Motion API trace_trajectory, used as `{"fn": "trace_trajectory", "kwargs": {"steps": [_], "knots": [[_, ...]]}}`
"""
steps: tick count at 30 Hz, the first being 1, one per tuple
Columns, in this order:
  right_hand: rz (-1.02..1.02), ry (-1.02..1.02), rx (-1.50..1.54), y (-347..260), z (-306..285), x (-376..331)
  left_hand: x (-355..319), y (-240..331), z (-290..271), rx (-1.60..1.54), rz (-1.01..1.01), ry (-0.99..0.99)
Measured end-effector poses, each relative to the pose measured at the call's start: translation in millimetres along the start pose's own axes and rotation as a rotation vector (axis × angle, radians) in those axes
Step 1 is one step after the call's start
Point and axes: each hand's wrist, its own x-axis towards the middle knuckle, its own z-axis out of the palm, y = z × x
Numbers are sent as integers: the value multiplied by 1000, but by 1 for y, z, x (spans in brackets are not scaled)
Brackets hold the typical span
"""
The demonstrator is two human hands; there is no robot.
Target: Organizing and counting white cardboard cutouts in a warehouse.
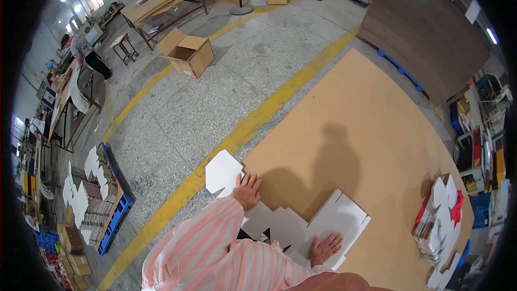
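Note:
A flat die-cut sheet of white cardboard (336, 215) with flaps and notches lies on the brown board tabletop (377, 129), close to my body. My left hand (247, 191) rests on its left part, fingers stretched out, beside a flap that juts past the table's edge. On the right part my right hand (325, 249) lies flat with its fingers apart. Neither hand grips anything. My striped pink and white sleeves cover part of the sheet's near side.
At the table's right sits a stack of white die-cut cardboard (439, 221) with red cloth. More cut sheets stand on a blue pallet (116, 223) at left. An open carton (188, 56) sits on the floor. A tall brown board stack (425, 27) rises far right. People stand farther off.

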Motion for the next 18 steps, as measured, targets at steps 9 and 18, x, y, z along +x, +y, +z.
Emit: {"fn": "trace_trajectory", "kwargs": {"steps": [9,18], "knots": [[23,-20,-5,-2,1,1,1,1,-5,-8,-7,-44],[-7,11,-5,-1,-3,2,0,0,-1,-24,-7,-26]]}}
